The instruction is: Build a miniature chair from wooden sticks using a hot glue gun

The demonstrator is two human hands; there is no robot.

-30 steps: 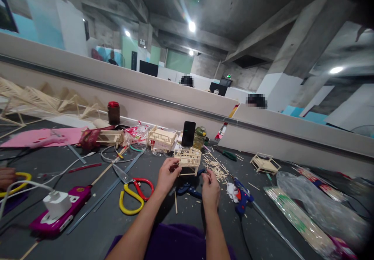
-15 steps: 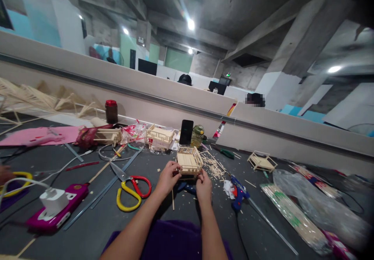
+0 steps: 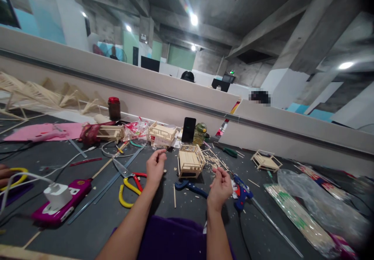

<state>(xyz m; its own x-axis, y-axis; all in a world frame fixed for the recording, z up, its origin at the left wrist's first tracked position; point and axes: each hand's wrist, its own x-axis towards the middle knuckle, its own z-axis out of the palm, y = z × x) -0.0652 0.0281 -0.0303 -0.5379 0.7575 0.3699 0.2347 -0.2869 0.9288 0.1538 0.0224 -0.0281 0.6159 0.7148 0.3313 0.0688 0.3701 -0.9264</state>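
Note:
A small bed-like frame of pale wooden sticks (image 3: 189, 160) stands upright on the dark table, touched by neither hand. To its left my left hand (image 3: 156, 168) is raised with thumb and fingertips drawn together. My right hand (image 3: 220, 186) is at its right front, fingers curled in towards the thumb. Whatever may be between the fingertips of either hand is too small or hidden to make out. A dark blue-handled tool (image 3: 191, 188) lies in front of the frame, partly behind my right hand. Close to my left forearm are red-and-yellow-handled scissors (image 3: 130, 190), partly covered.
A blue glue gun (image 3: 241, 194) with its cord lies at right, near loose sticks (image 3: 212, 158) and bagged sticks (image 3: 300, 217). Other stick models (image 3: 265, 160) stand around. At left are a purple power strip (image 3: 62, 201) and another person's hand (image 3: 4, 174). Behind stands a phone (image 3: 188, 129).
Both hands have let go of the stick frame and moved apart, the left to the left, the right to the right. The frame now stands on the table.

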